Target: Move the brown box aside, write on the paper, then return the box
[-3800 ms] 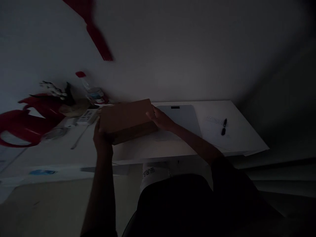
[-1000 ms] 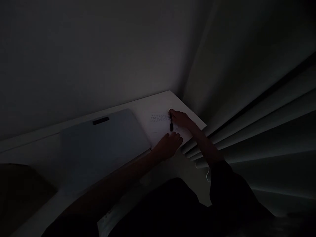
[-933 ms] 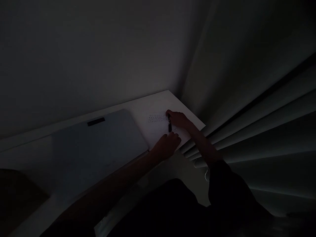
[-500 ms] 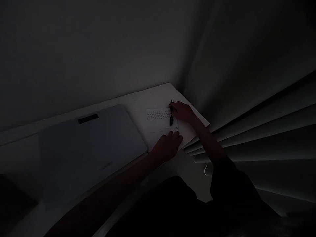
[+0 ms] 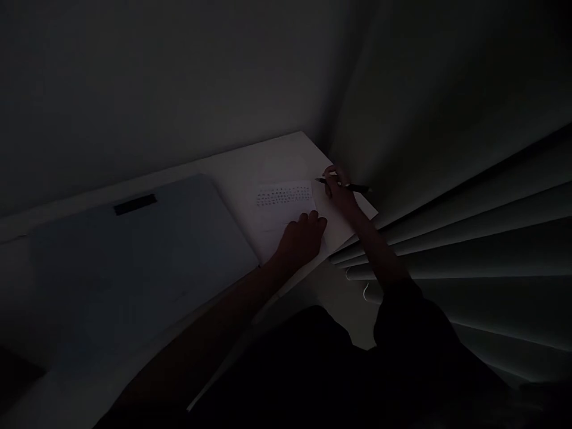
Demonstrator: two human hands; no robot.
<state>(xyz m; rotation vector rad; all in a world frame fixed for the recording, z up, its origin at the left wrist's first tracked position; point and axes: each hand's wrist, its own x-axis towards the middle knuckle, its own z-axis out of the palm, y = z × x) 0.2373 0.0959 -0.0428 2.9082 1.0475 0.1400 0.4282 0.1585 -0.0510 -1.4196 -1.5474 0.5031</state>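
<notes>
1. Pen [image 5: 346, 186]: one, dark and slim, lying nearly level in the air with its tip toward the left hand. Its tip end hangs just above the paper's right part; its back end juts out past the right hand, over the table's right edge. Whether it is capped cannot be told in this dim light.
2. Right hand [image 5: 340, 192]: fingers curled shut around the pen's middle, thumb and forefinger pinching it. The hand sits beyond and to the right of the left hand, near the table's far right corner.
3. Paper [image 5: 286, 205]: one white sheet, flat on the table, with a few short rows of small dark marks across its upper part. The marks lie just beyond the left hand and to the left of the right hand. They are too small to read.
4. Left hand [image 5: 304, 238]: palm down, fingers loosely bent and resting on the sheet's near part. It grips nothing.
5. Pad [image 5: 134, 262]: one large, flat, grey-blue rectangle on the table, to the left of both hands, bearing one small black bar [image 5: 134, 204] near its far edge.
6. Table [image 5: 250, 164]: one, white, set into the corner of the room.
7. Blind [image 5: 469, 238]: slatted, to the right of the right hand, its slats running away from the table's right edge.
</notes>
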